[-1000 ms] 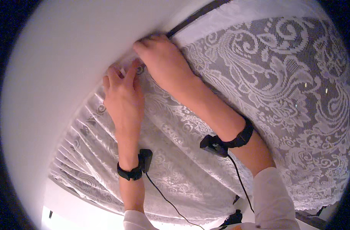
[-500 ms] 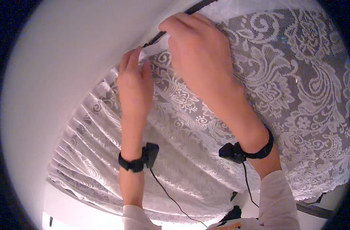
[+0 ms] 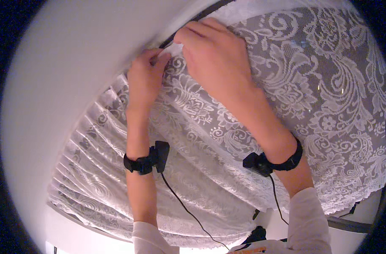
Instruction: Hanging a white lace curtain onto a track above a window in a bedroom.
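Note:
A white lace curtain (image 3: 201, 146) with a floral scroll pattern spreads across the view, gathered in folds on the left and flatter on the right. Along its upper edge runs a dark, thin rail (image 3: 210, 10) against the pale wall. My left hand (image 3: 143, 82) pinches the curtain's plain white top hem between thumb and forefinger. Just to its right, my right hand (image 3: 218, 59) is closed over the same hem beside the rail, back of the hand up; its fingertips are partly hidden. A short stretch of hem shows between the hands.
A smooth pale wall (image 3: 74, 55) fills the upper left. Black wristbands with small boxes sit on my left wrist (image 3: 138, 164) and right wrist (image 3: 291, 161), each trailing a thin cable. A dark frame edge (image 3: 349, 224) shows below the curtain at the lower right.
My left hand has shifted slightly up and its thumb has closed against the forefinger on the hem. My right hand has moved little, slightly left.

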Tool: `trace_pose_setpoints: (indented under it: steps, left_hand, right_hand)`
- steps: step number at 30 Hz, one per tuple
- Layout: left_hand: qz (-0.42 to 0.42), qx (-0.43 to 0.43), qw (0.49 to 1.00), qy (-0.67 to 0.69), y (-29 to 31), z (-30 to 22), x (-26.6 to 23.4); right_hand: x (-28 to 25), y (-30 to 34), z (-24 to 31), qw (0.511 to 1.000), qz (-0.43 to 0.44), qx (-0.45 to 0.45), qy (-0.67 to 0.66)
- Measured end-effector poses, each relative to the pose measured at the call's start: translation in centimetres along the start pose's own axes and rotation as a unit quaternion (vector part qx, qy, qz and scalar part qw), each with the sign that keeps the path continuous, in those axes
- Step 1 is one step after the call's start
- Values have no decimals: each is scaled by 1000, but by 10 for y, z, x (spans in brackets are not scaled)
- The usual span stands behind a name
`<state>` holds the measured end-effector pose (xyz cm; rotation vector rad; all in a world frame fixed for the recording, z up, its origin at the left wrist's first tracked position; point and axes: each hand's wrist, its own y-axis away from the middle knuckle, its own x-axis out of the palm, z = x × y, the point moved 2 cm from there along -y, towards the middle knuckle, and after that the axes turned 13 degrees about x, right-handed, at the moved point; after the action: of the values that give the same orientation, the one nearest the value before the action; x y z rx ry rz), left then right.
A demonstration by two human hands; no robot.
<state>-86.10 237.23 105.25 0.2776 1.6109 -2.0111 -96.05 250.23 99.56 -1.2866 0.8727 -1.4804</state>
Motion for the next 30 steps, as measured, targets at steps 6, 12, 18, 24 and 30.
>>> trace_pose_setpoints:
  steps: [6, 12, 18, 24, 30]
  left_hand:
    - [-61, -43, 976, 204, 14, 1, -2]
    - [-134, 20, 975, 179, 17, 10, -7]
    - [-194, 139, 962, -134, 11, 10, 7]
    - [-156, 47, 977, -137, 10, 6, 7]
    - [-175, 96, 969, -144, 7, 5, 9]
  right_hand:
    - [-2, 4, -2, 999, 13, -3, 29]
    - [1, 4, -3, 997, -10, -64, 43]
    - [15, 10, 3, 980, 101, -117, 124]
    - [20, 14, 0, 970, 123, -144, 150]
    - [25, 21, 4, 958, 116, -171, 198]
